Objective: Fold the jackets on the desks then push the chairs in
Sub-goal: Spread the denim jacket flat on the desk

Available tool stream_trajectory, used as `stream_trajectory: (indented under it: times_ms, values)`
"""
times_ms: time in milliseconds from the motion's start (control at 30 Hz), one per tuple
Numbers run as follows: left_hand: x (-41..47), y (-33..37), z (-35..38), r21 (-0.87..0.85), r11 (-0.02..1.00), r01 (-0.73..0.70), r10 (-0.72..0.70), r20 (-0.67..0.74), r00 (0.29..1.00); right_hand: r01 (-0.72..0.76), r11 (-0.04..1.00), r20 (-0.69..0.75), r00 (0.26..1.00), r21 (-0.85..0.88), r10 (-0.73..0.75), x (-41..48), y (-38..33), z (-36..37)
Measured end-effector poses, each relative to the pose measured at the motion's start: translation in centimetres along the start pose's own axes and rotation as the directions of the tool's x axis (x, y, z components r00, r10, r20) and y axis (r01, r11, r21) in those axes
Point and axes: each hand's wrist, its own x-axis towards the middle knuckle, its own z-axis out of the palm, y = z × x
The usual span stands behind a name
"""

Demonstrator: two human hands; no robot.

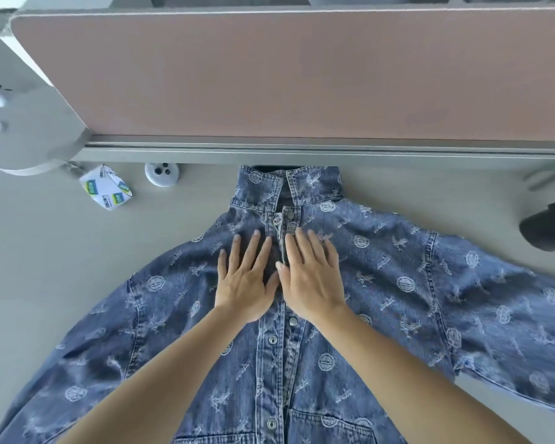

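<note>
Both hands lie flat, palms down with straight fingers, on the chest of the jacket (398, 283). The left hand (244, 283) and right hand (311, 277) sit on either side of the snap-button front, thumbs close together. The blue patterned denim jacket is spread front-up on the pale grey bench (45, 267), with its collar toward the far edge and its sleeves stretched out to both sides. Behind the collar a grey rail (302, 152) carries a pinkish-brown partition (269, 75) across the bench. Left of the collar, a round white cap (162, 174) is set into the bench. Beside it lies a small white printed packet (106, 187). A dark object (548, 225) rests at the right edge, just beyond the sleeve.
</note>
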Motion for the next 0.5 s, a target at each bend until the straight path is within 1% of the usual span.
stream_trajectory:
  times_ms: [67,100,167,267,367,433,500]
  values:
    - [-0.2,-0.5,0.6,0.07,0.998,-0.005,0.007,-0.025,1.0,0.0,1.0,0.111,0.994,0.011,-0.001,-0.8,0.6,0.9]
    - [0.0,-0.7,0.7,0.092,0.996,-0.013,0.017,-0.037,0.999,0.01,1.0,0.137,0.99,0.005,-0.01,-0.8,1.1,1.2]
    - [0.6,-1.0,0.7,0.128,0.991,-0.033,0.04,-0.048,0.998,0.047,0.998,0.159,0.986,-0.034,-0.041,-0.3,1.8,1.6]
    - [1.3,-1.5,0.4,0.164,0.984,-0.069,0.072,-0.012,0.997,0.09,0.994,0.189,0.979,-0.061,-0.077,0.4,2.1,1.5]
    - [0.8,-1.2,-0.4,0.143,0.988,-0.057,0.052,0.033,0.998,0.106,0.993,0.224,0.97,-0.053,-0.092,0.7,2.5,1.1]
    - [-1.2,-0.1,-1.1,0.076,0.997,0.013,-0.013,0.001,1.0,0.091,0.996,0.232,0.969,0.009,-0.091,0.0,2.6,0.6]
    - [-4.3,1.1,-1.6,-0.004,0.999,0.046,-0.046,-0.053,0.998,0.051,0.996,0.173,0.983,0.07,-0.062,-2.0,2.6,0.1]
